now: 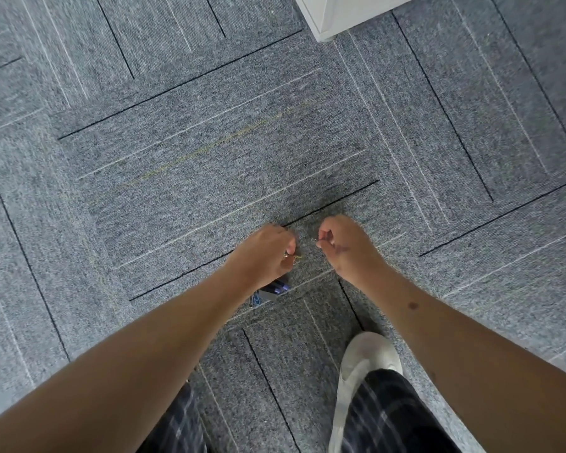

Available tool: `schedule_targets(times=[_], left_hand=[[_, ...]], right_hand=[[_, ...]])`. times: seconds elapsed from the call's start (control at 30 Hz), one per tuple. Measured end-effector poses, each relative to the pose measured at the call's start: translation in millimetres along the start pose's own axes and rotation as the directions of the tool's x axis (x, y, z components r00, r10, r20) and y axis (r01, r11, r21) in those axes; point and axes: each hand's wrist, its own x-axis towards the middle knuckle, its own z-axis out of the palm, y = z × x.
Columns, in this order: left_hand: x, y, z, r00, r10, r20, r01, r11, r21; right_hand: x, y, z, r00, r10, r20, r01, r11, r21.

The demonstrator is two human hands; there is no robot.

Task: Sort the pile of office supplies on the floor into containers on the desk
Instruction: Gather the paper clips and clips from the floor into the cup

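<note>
Both my hands reach down to the grey carpet. My left hand (268,253) is closed, pinching a small gold paper clip (293,256) at its fingertips. My right hand (340,245) is closed too, with a small metal clip (315,240) held between thumb and forefinger. Below my left wrist lie a few supplies on the floor: a dark blue binder clip (276,286) and thin blue paper clips (256,299), partly hidden by my forearm. No containers or desk top are in view.
Grey carpet tiles (209,152) with dark and light lines cover the floor. A white furniture corner (327,18) stands at the top. My white shoe (363,367) and plaid trouser legs are at the bottom.
</note>
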Motion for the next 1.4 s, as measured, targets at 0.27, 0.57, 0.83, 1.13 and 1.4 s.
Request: schedule_targets(times=[0.27, 0.57, 0.83, 1.13, 1.4], left_hand=[[0.0, 5.5, -4.3, 0.981, -0.187, 0.057, 0.194, 0.967, -0.166], [-10.8, 0.8, -14.0, 0.909, -0.356, 0.216, 0.395, 0.572, -0.719], [-31.0, -5.9, -29.0, 0.906, -0.329, 0.267, 0.366, 0.294, -0.883], [-51.7, -18.4, -44.2, 0.921, -0.319, 0.224, 0.301, 0.217, -0.929], [-96.1, -52.1, -25.8, 0.893, -0.415, 0.173, 0.303, 0.271, -0.914]], right_hand=[[-20.9, 0.7, -3.1, 0.983, 0.185, 0.009, -0.165, 0.848, 0.504], [-18.0, -3.0, -7.6, 0.972, 0.223, 0.073, -0.216, 0.727, 0.652], [-26.0, -15.6, -11.1, 0.974, 0.178, 0.139, -0.218, 0.582, 0.783], [-34.0, -47.8, 3.4, 0.976, 0.133, 0.172, -0.218, 0.592, 0.776], [-47.2, -60.1, 33.4, 0.960, 0.188, 0.208, -0.280, 0.605, 0.746]])
